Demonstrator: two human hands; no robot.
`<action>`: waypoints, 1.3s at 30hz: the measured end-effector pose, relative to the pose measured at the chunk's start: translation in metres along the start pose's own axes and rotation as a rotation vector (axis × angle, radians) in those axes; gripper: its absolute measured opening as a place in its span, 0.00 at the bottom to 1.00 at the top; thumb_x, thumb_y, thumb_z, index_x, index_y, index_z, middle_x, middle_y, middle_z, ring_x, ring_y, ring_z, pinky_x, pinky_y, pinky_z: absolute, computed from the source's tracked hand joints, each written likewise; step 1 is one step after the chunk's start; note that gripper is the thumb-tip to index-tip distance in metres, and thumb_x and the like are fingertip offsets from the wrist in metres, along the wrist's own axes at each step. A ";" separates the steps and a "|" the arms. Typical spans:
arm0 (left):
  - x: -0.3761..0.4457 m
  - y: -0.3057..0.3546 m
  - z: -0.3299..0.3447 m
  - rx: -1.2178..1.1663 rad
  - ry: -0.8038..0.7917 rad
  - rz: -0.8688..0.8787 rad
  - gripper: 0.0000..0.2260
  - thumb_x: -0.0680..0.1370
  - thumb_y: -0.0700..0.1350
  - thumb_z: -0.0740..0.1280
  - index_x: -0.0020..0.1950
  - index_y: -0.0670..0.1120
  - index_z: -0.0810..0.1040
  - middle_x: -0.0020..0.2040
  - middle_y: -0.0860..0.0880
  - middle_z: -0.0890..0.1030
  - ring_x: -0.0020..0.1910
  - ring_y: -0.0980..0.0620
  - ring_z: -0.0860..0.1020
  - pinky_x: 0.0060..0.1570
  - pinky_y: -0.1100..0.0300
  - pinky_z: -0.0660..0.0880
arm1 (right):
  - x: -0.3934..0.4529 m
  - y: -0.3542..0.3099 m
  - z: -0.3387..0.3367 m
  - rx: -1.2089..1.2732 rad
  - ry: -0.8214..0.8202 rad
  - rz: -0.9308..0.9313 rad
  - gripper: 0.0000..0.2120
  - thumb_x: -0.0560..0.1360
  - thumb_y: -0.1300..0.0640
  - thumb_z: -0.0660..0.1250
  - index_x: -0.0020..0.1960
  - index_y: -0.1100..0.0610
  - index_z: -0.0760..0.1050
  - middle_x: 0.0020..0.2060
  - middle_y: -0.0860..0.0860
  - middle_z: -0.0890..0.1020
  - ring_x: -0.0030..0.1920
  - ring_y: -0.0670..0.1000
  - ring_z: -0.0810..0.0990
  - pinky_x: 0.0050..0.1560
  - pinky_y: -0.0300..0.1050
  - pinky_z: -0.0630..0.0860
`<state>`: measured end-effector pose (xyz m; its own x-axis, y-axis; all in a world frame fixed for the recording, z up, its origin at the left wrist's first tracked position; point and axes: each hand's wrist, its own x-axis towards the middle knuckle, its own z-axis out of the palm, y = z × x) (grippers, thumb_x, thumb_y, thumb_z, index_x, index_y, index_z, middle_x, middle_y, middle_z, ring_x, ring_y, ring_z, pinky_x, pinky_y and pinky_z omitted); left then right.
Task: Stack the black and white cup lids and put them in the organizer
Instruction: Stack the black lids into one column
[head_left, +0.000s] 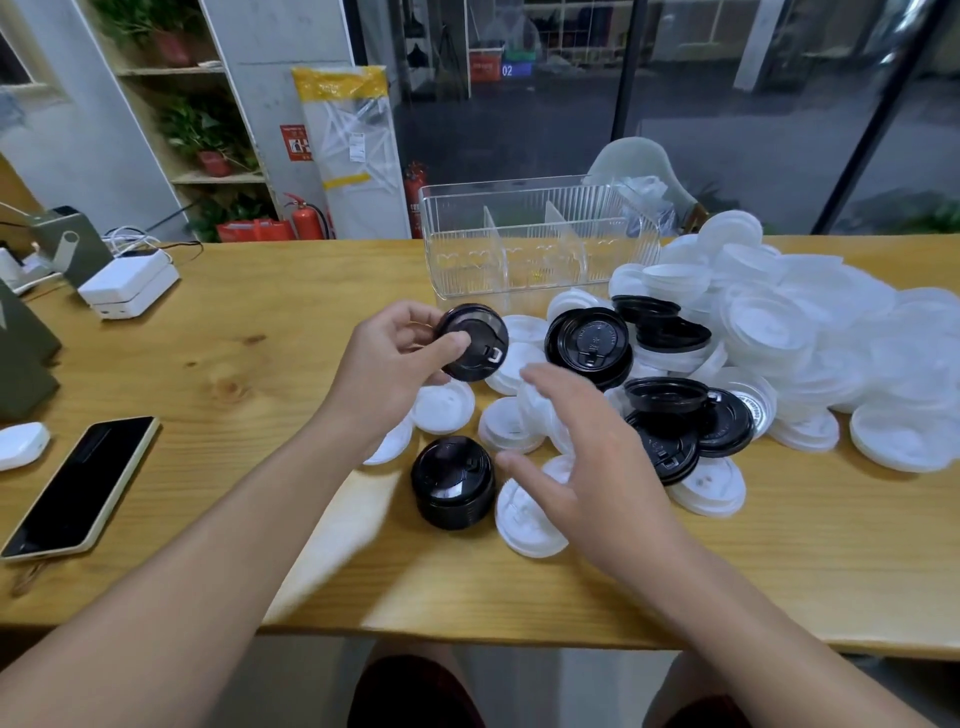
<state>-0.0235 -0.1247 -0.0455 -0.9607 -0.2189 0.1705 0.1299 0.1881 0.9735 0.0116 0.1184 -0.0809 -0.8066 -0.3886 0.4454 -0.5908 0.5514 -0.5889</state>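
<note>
The right hand (587, 441) is motion-blurred, so whether its fingers touch the white lids (511, 431) beneath them cannot be told. It hides part of those lids. The left hand (395, 358) covers the near edge of the black lid (475, 340) it holds. The embossed lettering on another black lid (592, 338) is too small to read. The picture's left edge cuts off a white device (18, 444).
</note>
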 end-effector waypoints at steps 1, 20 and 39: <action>-0.007 0.005 0.001 -0.038 -0.028 -0.034 0.09 0.81 0.43 0.78 0.59 0.43 0.82 0.51 0.44 0.90 0.50 0.48 0.88 0.49 0.55 0.83 | 0.003 -0.001 0.000 0.007 0.037 0.001 0.36 0.80 0.44 0.75 0.83 0.49 0.65 0.80 0.42 0.68 0.81 0.41 0.64 0.81 0.39 0.61; -0.104 -0.010 -0.026 0.027 -0.137 -0.041 0.23 0.77 0.53 0.80 0.72 0.56 0.82 0.64 0.50 0.87 0.65 0.49 0.85 0.64 0.50 0.82 | -0.003 -0.016 0.008 -0.128 0.066 -0.048 0.27 0.81 0.38 0.71 0.76 0.49 0.75 0.67 0.42 0.81 0.70 0.45 0.74 0.74 0.49 0.65; -0.123 -0.058 -0.016 0.444 -0.142 0.002 0.51 0.75 0.56 0.83 0.88 0.65 0.53 0.74 0.69 0.76 0.73 0.66 0.75 0.74 0.58 0.72 | -0.004 -0.017 0.046 -0.415 -0.136 -0.200 0.25 0.83 0.37 0.61 0.71 0.50 0.80 0.62 0.45 0.84 0.64 0.52 0.79 0.76 0.58 0.62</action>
<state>0.0916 -0.1245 -0.1209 -0.9887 -0.0905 0.1194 0.0439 0.5871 0.8083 0.0243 0.0768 -0.1034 -0.6889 -0.5949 0.4141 -0.7005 0.6932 -0.1696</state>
